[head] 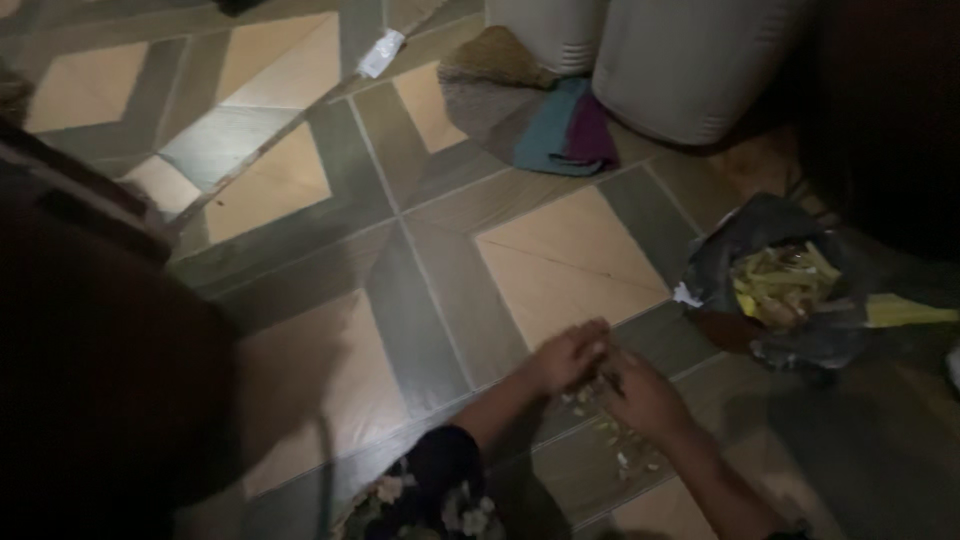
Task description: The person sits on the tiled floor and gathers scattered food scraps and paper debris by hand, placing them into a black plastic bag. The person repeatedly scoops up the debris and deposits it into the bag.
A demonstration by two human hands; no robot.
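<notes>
Both hands, left hand [568,355] and right hand [645,398], meet over scattered peelings [622,440]; grip state unclear.

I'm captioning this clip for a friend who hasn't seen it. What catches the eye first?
Two hands meet low on the patterned tile floor, the left hand and right hand gathering small pale scraps. To their right sits an open dark bag of yellowish peelings.
</notes>
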